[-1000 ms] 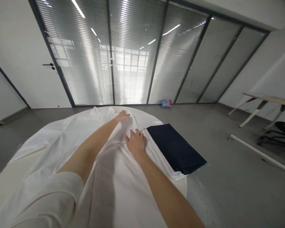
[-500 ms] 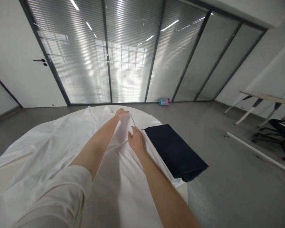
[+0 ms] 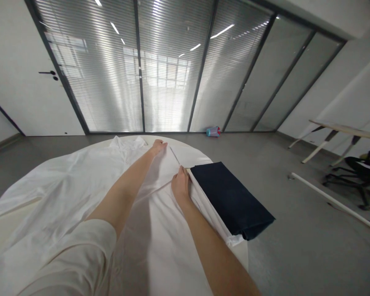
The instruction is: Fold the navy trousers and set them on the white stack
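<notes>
A white shirt (image 3: 77,176) is spread over a round, pale table (image 3: 189,144), with loose folds bunched at the far side. My left hand (image 3: 158,146), at the far edge, has its fingers closed on the shirt's fabric. Closer to me and to the right, my right hand (image 3: 181,184) pinches the same fabric at a raised edge. A straight fold line runs between the two hands. Just right of my right hand lies a folded dark navy cloth (image 3: 231,199), partly over white material; what kind of garment it is I cannot tell.
A blue and red patterned object (image 3: 213,131) sits on the floor by the glass partition (image 3: 166,94). To the right are a wooden-topped table (image 3: 348,128), a black wheeled chair (image 3: 362,172) and a white bar (image 3: 333,199) low over the floor. A door (image 3: 24,90) is at left.
My right hand has shifted slightly right, and its fingers have closed on the fabric, drawing the edge tighter. My left hand stays nearly in place, still gripping. The view has shifted slightly.
</notes>
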`<state>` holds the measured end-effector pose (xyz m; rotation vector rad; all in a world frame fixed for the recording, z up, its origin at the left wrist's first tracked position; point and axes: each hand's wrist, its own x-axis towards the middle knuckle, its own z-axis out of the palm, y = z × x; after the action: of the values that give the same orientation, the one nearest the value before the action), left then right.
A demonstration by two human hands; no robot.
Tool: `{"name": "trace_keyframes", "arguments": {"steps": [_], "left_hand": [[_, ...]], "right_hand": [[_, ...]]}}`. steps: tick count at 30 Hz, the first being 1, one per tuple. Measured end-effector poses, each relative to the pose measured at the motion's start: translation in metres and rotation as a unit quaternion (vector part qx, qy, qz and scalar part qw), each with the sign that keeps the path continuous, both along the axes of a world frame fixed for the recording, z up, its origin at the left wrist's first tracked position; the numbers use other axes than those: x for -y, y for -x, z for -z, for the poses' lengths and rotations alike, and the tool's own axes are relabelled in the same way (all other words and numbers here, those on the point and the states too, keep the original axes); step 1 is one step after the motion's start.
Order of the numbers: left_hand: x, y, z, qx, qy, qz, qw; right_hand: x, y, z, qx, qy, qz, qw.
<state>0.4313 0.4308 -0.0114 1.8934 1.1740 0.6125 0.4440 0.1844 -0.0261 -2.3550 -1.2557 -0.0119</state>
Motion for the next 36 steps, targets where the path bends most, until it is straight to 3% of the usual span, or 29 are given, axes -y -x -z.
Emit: {"name": "trace_keyframes", "arguments": {"steps": [3, 7, 10, 13, 17, 22, 27, 31, 36], "left_hand": [[0.008, -0.003, 0.004, -0.011, -0.06, -0.044, 0.997], [0.027, 0.001, 0.0, -0.022, -0.136, -0.088, 0.987], [0.048, 0.013, -0.005, -0.08, -0.275, -0.016, 0.958], [0.07, 0.041, -0.006, -0.157, -0.385, 0.104, 0.903], [0.102, 0.108, 0.006, -0.224, -0.389, 0.178, 0.876], [0.156, 0.227, 0.023, -0.256, -0.375, 0.246, 0.856], [0.215, 0.329, 0.017, -0.297, -0.335, 0.183, 0.875], [0.252, 0.383, 0.006, -0.29, -0.374, 0.138, 0.87], [0.282, 0.419, 0.003, -0.275, -0.395, 0.135, 0.866]], "right_hand": [[0.006, 0.007, -0.004, 0.05, 0.016, -0.021, 0.998], [0.012, 0.013, -0.007, 0.146, -0.022, -0.087, 0.985], [0.011, 0.014, -0.002, 0.149, 0.01, -0.176, 0.973], [0.008, 0.013, 0.005, 0.123, 0.064, -0.181, 0.974], [0.005, 0.013, 0.008, 0.113, 0.09, -0.165, 0.976], [0.002, 0.013, 0.006, 0.102, 0.133, -0.169, 0.971], [0.0, 0.01, -0.001, 0.107, 0.17, -0.172, 0.964], [-0.012, 0.024, -0.011, 0.138, 0.168, -0.18, 0.959], [-0.032, 0.078, -0.013, 0.122, 0.129, -0.299, 0.938]]}}
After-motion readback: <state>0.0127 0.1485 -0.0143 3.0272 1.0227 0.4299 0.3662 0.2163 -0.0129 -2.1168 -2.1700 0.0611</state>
